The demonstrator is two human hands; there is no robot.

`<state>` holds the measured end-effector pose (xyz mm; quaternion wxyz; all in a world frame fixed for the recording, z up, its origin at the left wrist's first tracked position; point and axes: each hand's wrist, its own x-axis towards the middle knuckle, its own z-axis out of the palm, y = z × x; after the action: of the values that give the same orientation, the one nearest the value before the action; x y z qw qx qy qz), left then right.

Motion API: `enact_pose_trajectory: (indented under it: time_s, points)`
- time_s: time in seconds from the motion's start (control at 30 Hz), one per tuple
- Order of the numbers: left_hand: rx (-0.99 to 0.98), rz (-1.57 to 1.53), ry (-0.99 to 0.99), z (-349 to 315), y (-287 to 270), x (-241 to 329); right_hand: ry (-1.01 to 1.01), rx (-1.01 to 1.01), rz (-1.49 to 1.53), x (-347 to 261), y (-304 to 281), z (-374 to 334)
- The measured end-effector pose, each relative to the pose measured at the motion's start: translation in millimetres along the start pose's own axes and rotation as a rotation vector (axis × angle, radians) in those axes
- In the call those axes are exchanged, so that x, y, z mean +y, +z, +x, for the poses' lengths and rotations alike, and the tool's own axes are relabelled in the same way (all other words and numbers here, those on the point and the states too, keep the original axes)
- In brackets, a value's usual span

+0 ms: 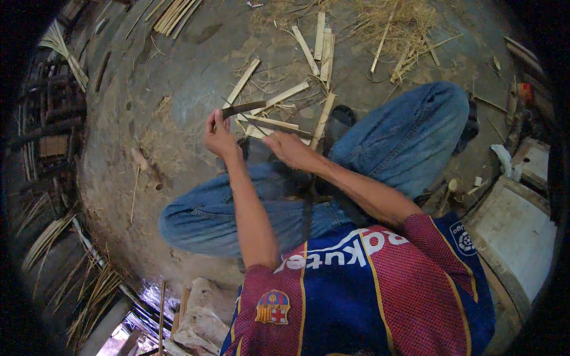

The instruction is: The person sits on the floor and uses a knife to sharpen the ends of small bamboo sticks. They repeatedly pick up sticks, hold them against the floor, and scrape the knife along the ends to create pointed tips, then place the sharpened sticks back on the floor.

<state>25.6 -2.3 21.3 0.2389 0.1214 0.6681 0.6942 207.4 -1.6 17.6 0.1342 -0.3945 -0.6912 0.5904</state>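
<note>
The left hand (221, 139) pinches one end of a dark flat strip (246, 107) between thumb and fingers, a narrow grip, and the strip sticks out to the right in front of the person's bent legs. The right hand (291, 149) lies lower and further right, its fingers curled just beside a second dark, narrow piece (291, 129); I cannot tell whether it grips that piece. Below and beyond the hands, pale strips (287, 95) lie crossed on the floor (196, 77), with more of them (323, 50) further off, near a heap of straw-coloured shavings (401, 24). A bundle of pale sticks (177, 16) lies at the upper left. Among the possible containers, a whitish sack-like thing (205, 314) slumps behind the person at the lower left, its contents hidden. To the right stands a box-like block (519, 216) with a pale flat top, though whether it is hollow cannot be told. A small red object (525, 94), perhaps a can, sits beyond it, its inside hidden.
</note>
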Motion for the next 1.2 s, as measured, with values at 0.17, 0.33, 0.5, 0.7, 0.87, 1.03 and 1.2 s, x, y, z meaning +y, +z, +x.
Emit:
enact_pose_trajectory:
  time_s: [0.17,0.33,0.5,0.7,0.87,1.03,1.2]
  points:
    - [0.005,0.005,0.042,0,-4,-2,0.03,0.066,-0.15,16,-6,-6]
    - [0.001,0.007,0.031,11,-4,-7,0.068,0.074,-0.115,49,-3,6]
    - [0.03,0.079,0.09,10,-6,-12,0.078,0.1,-0.194,60,3,-1]
    - [0.021,0.11,0.096,7,-7,-9,0.199,0.077,-0.249,74,2,5]
    - [-0.009,0.122,0.121,17,-10,-16,0.119,0.04,-0.252,66,1,-5]
    - [-0.118,0.112,-0.012,-1,-1,5,-0.147,0.118,-0.19,34,-6,-10]
    - [-0.163,0.078,-0.006,-3,-3,9,-0.033,0.181,-0.155,39,4,-6]
